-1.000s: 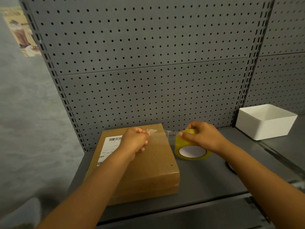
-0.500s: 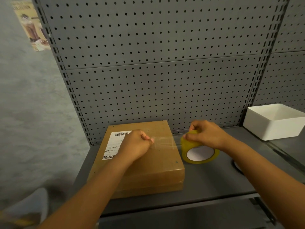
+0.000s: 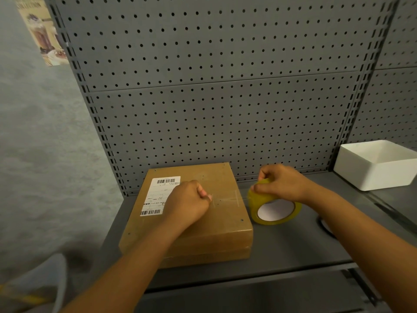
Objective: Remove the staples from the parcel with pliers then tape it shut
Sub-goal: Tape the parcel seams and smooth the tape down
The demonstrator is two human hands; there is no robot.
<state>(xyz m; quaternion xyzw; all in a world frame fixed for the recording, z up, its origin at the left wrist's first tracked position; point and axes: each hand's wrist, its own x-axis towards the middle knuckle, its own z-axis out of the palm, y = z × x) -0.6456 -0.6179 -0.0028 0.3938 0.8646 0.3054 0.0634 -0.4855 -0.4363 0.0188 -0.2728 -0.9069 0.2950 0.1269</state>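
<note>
The taping stage is under way: the left hand [image 3: 187,203] is pinching clear tape over the flat brown cardboard parcel [image 3: 203,224], the right hand [image 3: 282,184] is gripping the yellow tape roll [image 3: 274,207] just right of it; sealing is remaining.

1. Your left arm comes in from the lower left, bare forearm angled up and to the right.
2. Your left hand [image 3: 188,201] is closed in a loose fist, knuckles up, the fingers [image 3: 206,196] curled in and pinching the free end of the clear tape strip [image 3: 228,198] over the parcel [image 3: 203,222].
3. Your right arm enters from the lower right, forearm slanting up and to the left, wrist slightly bent down.
4. Your right hand [image 3: 282,182] sits on top of the tape roll [image 3: 274,208], back of the hand up, fingers curled over its upper edge and gripping it.
5. Both hands are level with each other and apart, the strip stretched between them.
</note>
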